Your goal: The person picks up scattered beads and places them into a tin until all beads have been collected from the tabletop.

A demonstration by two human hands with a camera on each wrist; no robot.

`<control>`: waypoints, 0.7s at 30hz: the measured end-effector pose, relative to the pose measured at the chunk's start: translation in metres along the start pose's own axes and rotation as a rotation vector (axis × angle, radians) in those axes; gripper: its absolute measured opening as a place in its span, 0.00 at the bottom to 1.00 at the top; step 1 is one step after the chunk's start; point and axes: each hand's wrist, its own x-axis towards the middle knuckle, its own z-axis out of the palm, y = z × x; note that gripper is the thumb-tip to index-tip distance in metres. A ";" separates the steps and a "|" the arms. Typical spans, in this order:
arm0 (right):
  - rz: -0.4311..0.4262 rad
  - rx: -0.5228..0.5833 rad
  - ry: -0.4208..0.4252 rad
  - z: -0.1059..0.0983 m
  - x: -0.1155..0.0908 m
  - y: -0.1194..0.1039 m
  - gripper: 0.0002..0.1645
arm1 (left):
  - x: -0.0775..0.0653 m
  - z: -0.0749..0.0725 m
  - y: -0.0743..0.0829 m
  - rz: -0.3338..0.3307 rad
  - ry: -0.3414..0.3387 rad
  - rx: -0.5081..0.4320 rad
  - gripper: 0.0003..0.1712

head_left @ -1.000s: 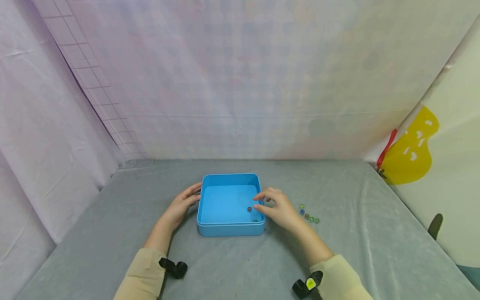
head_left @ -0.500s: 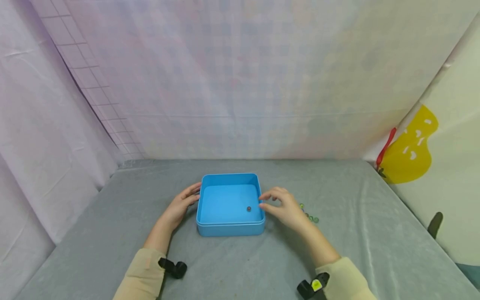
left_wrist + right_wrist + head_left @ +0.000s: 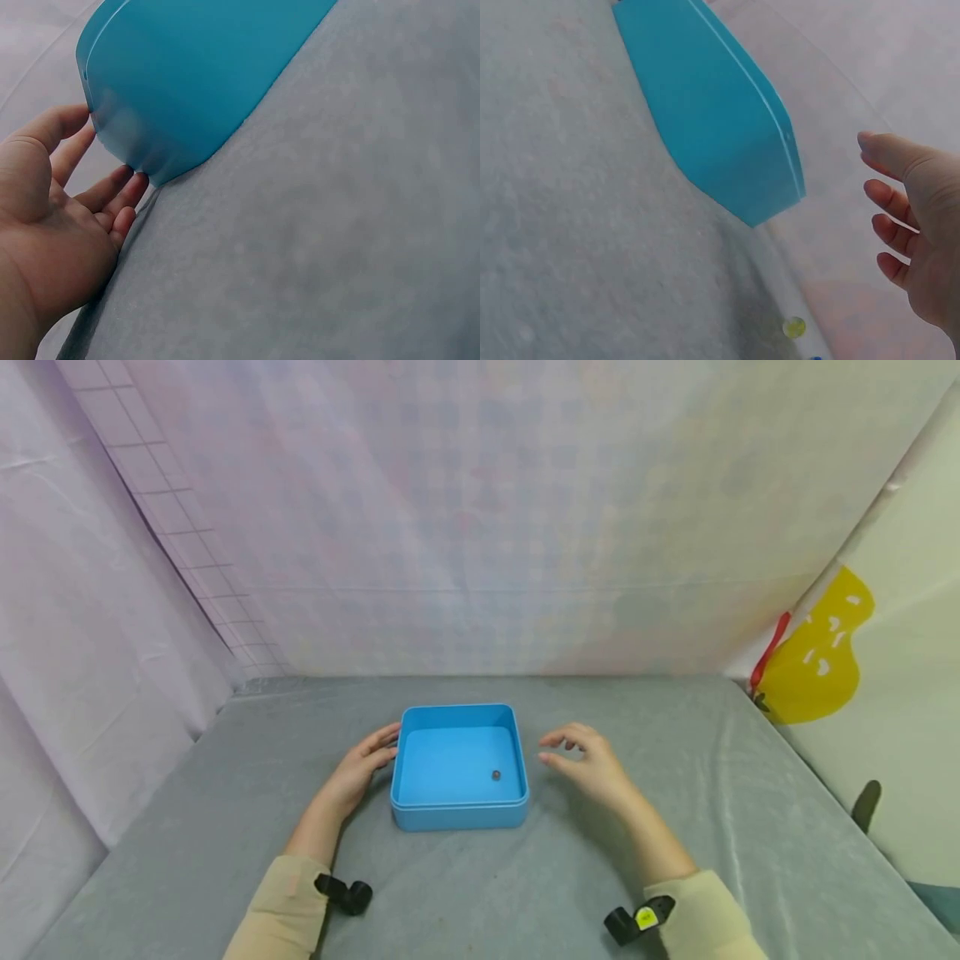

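A blue square box (image 3: 461,817) stands on the grey cloth, its open top facing up. Inside, toward its right front, lies a small brownish marble (image 3: 496,775). My left hand (image 3: 358,776) rests its fingertips against the box's left side, with the fingers loosely extended; in the left wrist view they touch the wall near a corner. To the right of the box, apart from it, my right hand (image 3: 588,763) hovers with thumb and fingers separated and nothing between them. A yellow-green marble (image 3: 794,327) on the cloth shows in the right wrist view, and a blue marble (image 3: 816,358) is cut off at the bottom edge.
Grey cloth (image 3: 465,893) covers the table. A pale checked curtain (image 3: 480,527) hangs behind, with white sheets at the sides. A yellow printed shape (image 3: 817,660) is on the right sheet. Black cameras are strapped to both wrists.
My right hand has drawn back rightward from over the box's edge, now hiding the loose marbles in the head view. A green marble seen inside the box earlier is out of sight. The left hand stays put.
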 end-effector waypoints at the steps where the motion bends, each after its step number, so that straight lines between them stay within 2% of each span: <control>1: -0.004 -0.010 0.005 -0.001 0.000 0.000 0.10 | 0.000 0.000 0.000 -0.001 0.001 0.000 0.30; 7: -0.004 -0.040 0.027 -0.008 0.000 0.007 0.10 | 0.000 0.000 0.000 -0.006 0.007 -0.001 0.30; 14: 0.005 -0.003 0.045 -0.017 0.000 0.015 0.10 | 0.001 0.001 0.000 -0.015 0.008 -0.006 0.30; 21: 0.025 -0.015 0.037 -0.024 -0.001 0.022 0.10 | 0.000 0.001 0.000 -0.010 0.006 -0.008 0.30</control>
